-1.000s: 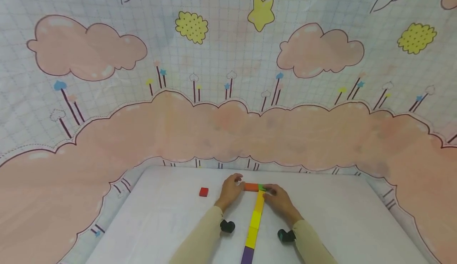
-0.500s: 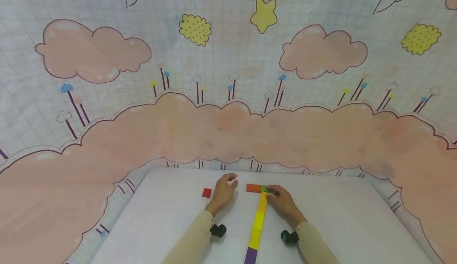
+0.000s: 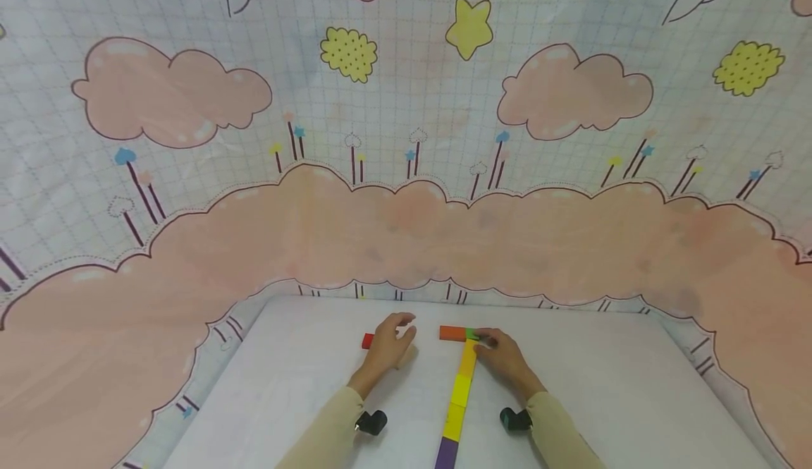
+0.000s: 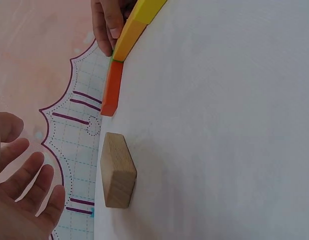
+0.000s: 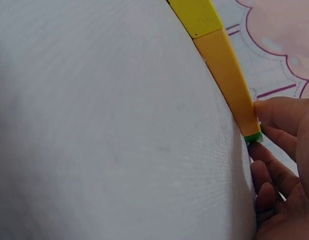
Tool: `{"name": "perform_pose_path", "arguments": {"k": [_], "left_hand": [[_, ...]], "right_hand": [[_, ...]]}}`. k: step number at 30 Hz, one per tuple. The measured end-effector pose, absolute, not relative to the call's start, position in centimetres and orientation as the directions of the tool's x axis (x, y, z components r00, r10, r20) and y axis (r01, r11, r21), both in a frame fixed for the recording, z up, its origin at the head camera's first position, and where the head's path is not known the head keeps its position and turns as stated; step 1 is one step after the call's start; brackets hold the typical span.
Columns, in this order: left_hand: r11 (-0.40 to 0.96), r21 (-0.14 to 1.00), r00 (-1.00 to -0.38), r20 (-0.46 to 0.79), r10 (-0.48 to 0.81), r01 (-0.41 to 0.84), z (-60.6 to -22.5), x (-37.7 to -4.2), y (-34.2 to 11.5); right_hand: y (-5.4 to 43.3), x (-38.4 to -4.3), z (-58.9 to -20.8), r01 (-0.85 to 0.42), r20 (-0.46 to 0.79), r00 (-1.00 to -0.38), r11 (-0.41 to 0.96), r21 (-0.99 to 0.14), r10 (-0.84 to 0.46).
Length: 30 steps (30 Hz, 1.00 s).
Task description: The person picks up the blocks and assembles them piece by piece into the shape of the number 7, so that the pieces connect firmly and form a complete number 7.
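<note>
My left hand (image 3: 387,345) hovers with relaxed, spread fingers and holds nothing. A plain wooden block (image 4: 117,172) with slanted ends lies near it, mostly hidden by the hand in the head view. Partly behind the same hand is a red block (image 3: 367,340). My right hand (image 3: 504,360) pinches at the corner of the row, fingertips on a green block (image 3: 470,333) and thumb against the end of a yellow-orange block (image 5: 229,82). An orange block (image 3: 452,333) extends left from the green one.
Yellow blocks (image 3: 458,402) and a purple block (image 3: 447,453) continue the row toward the front of the white table (image 3: 609,377). A patterned cloth (image 3: 406,236) with pink clouds rises behind the table's back edge. Black wrist cameras (image 3: 372,422) sit on both sleeves.
My left hand has left the orange block's end and moved left, now covering part of the red block. The right hand keeps its place at the corner. The head view has shifted slightly.
</note>
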<state>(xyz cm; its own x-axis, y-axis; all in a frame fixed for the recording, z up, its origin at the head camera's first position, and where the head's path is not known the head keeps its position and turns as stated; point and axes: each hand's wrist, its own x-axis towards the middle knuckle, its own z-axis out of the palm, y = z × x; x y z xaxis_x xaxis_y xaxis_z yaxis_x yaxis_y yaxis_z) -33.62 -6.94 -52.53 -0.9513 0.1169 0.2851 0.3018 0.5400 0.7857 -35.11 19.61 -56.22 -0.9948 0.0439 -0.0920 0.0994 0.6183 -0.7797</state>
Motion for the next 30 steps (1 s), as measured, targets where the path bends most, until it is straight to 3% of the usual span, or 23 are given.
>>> {"name": "perform_pose_path", "arguments": {"k": [15,24,30], "left_hand": [[0.541,0.777,-0.943,0.316,0.108,0.322,-53.3,-31.3,-8.6],[0.53,0.835,-0.986,0.164,0.019,0.149,-53.8,-30.3,-8.2],[0.549,0.828,-0.989,0.147,-0.02,0.112,-54.3,-30.0,-7.8]], "right_hand": [[19.7,-35.2,-56.3,0.104,-0.092,-0.994,0.623,-0.775,0.051],[19.7,-35.2,-56.4,0.11,-0.101,-0.994,0.615,-0.781,0.05],[19.5,-35.1,-56.5,0.104,-0.094,-0.994,0.62,-0.778,0.049]]}}
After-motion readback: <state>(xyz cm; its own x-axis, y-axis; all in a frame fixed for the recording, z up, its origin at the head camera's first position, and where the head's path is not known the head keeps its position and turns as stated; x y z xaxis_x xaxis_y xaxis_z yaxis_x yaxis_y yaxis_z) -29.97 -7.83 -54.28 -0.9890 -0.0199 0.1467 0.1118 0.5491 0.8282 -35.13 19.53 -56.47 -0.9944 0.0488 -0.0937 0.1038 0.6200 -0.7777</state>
